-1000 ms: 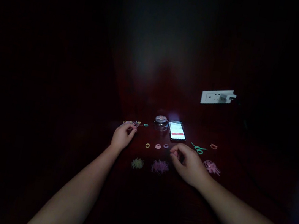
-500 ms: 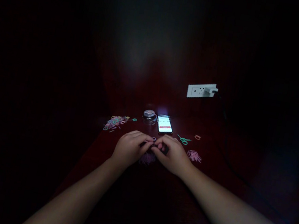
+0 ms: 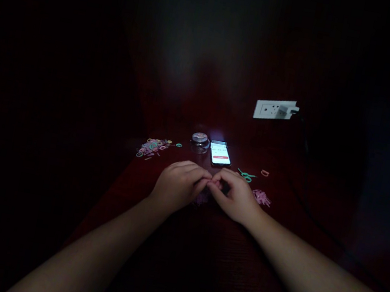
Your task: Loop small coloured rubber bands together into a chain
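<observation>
My left hand point(image 3: 181, 184) and my right hand point(image 3: 234, 194) meet over the dark red table point(image 3: 175, 258). Both are closed in a pinch, fingertips touching or nearly so. Whatever they hold is too small and hidden to make out. Below the fingertips, partly covered by my hands, lies a dim pile of small purple bands point(image 3: 200, 199). Just right of my right hand is a heap of pink bands point(image 3: 262, 197). A small green scissor-shaped tool point(image 3: 246, 176) lies beyond that hand, with an orange loop-shaped piece point(image 3: 264, 173) beside it.
A phone point(image 3: 221, 156) with a lit screen lies beyond my hands, next to a clear lidded jar point(image 3: 199, 145). Mixed coloured bands point(image 3: 153, 147) are heaped at the left. A wall socket point(image 3: 272, 110) holds a plug, and a dark cable point(image 3: 316, 228) runs down the right side.
The view has shifted slightly, so things on the table sit higher and more to the right. My fingertips have come closer together, and the small purple ring seen near them is now hidden.
</observation>
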{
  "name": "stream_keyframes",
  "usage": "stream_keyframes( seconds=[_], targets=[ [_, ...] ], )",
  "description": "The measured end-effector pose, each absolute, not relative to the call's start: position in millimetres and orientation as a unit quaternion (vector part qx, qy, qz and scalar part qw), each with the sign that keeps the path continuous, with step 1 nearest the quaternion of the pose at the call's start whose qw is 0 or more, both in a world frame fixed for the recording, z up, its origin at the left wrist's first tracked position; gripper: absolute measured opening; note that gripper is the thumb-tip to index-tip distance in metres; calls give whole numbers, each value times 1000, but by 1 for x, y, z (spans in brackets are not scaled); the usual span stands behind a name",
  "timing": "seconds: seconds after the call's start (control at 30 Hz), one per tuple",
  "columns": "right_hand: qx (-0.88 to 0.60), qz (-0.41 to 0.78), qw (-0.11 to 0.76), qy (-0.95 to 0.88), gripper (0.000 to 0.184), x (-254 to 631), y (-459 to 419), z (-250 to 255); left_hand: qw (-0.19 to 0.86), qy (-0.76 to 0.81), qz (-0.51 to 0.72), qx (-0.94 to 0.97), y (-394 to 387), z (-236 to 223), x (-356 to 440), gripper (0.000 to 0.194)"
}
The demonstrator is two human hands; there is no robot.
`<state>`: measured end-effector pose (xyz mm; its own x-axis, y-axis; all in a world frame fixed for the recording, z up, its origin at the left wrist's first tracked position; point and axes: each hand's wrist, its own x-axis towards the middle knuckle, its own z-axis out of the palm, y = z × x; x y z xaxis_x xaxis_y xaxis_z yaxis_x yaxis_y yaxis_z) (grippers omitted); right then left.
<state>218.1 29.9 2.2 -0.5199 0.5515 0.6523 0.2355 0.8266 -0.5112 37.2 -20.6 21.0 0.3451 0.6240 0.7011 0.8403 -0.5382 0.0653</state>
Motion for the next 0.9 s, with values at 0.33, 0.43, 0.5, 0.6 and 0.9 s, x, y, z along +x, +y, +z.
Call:
stream_keyframes(
  seconds=[0.33,0.43,0.5,0.6,0.9],
  targets=[
    [-244,170,440,-848,12,222,30,5,158,-462,-375,-788,-23,24,41,16],
    [-242,166,441,-848,13,223,31,5,156,-459,-372,-792,-22,24,40,17],
    [-241,164,437,-851,14,223,31,4,156,-455,-369,-796,-21,23,39,17],
    [-236,162,429,-857,14,224,31,4,152,-441,-368,-804,-20,23,39,15],
    [-233,156,420,-863,15,226,33,9,141,-423,-380,-811,-19,20,36,15]
  ],
)
